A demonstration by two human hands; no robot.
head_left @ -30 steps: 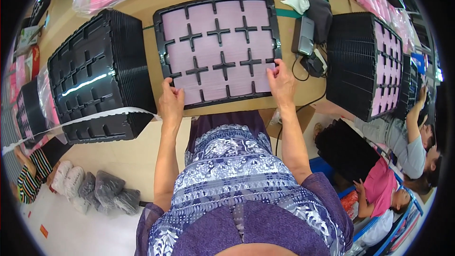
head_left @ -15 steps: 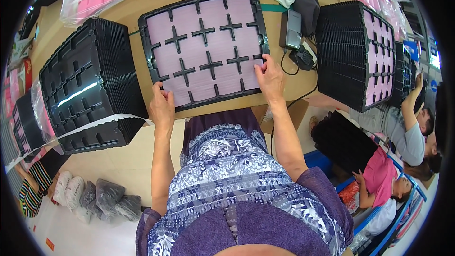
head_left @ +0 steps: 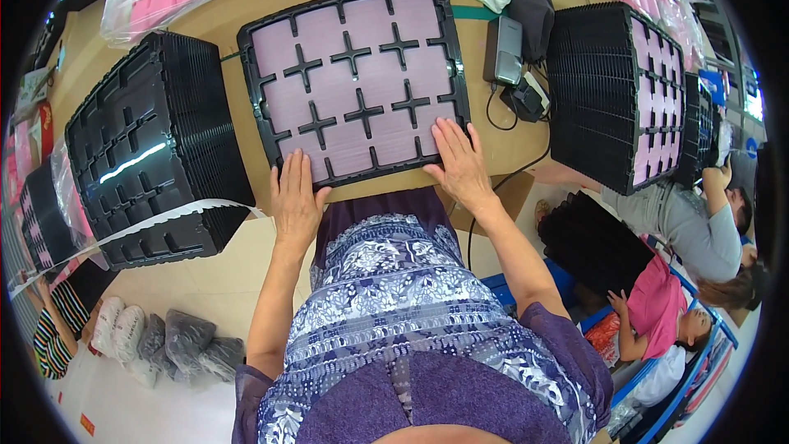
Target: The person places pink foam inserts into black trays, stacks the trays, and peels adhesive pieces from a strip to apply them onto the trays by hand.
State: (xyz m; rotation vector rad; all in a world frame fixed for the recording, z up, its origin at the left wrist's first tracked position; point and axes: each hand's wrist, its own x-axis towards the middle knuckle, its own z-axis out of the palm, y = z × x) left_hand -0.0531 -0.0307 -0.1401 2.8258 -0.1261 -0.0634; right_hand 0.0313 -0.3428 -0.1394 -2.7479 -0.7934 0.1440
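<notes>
Black compartment tray (head_left: 364, 113) with pale-pink lining (head_left: 334, 86), flat on the tan table (head_left: 503, 154) between left tray stack (head_left: 197, 123) and right tray stack (head_left: 592, 99). Left hand (head_left: 297, 201) and right hand (head_left: 461, 166) rest open at its near corners, gripping nothing; I'd press evenly, lightly.

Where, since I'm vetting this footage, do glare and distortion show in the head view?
Head view: a streak of glare crosses the black tray stack at left; edges of the central tray look bowed; the corners go black; left hand and right hand look fairly sharp.
</notes>
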